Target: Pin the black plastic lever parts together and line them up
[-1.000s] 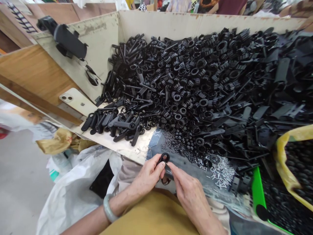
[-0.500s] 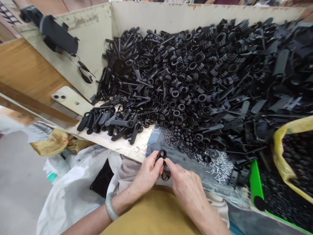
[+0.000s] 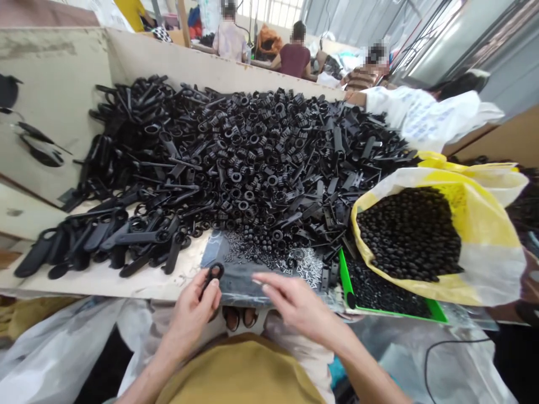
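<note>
My left hand is closed on a black plastic part with a ring-shaped end, which sticks up past the thumb. To its right and apart from it, my right hand hovers above the front of the dark mat. Its index finger and thumb pinch what looks like a small metal pin, mostly hidden by the fingers. A heap of silver pins lies just behind my right hand. Small round black pieces are spread farther back on the mat.
A large pile of black plastic parts fills the bench, with handle-like pieces at the front left. On the right are a green tray of small black pieces and a yellow-white sack of black balls. Several people sit beyond the back board.
My hands were together at the black part; now they are apart, with my right hand away to the right. The view has swung up and right, bringing the sack and people into sight.
</note>
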`<state>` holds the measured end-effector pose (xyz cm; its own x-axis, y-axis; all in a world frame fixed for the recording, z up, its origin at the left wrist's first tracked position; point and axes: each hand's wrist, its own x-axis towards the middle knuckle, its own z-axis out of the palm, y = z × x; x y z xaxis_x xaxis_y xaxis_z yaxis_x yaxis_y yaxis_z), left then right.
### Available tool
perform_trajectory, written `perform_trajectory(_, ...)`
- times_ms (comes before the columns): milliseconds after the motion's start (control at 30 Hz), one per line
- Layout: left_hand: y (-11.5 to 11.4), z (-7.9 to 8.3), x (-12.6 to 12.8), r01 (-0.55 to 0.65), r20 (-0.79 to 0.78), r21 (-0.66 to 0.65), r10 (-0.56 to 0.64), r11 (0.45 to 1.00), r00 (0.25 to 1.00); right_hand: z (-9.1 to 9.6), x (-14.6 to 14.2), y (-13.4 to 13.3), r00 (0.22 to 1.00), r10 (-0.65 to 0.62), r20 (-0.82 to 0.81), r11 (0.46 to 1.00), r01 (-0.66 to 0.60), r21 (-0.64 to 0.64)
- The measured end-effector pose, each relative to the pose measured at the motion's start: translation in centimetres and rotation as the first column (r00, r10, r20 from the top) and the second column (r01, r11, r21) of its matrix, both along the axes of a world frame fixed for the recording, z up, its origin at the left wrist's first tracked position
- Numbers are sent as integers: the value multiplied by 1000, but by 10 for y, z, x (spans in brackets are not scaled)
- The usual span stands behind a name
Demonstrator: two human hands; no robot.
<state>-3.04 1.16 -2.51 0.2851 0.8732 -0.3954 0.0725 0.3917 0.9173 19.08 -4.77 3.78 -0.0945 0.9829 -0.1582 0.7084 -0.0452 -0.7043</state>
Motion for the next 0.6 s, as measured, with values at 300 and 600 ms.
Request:
perform_trajectory(300, -5, 24, 29, 99, 215, -122, -71, 988, 974, 9, 97, 76, 828, -524, 199, 817, 422, 393)
perform_trajectory(600, -1, 25, 29, -13, 347, -137, 61, 990, 936, 2, 96, 79, 784, -605, 139, 750, 502, 431)
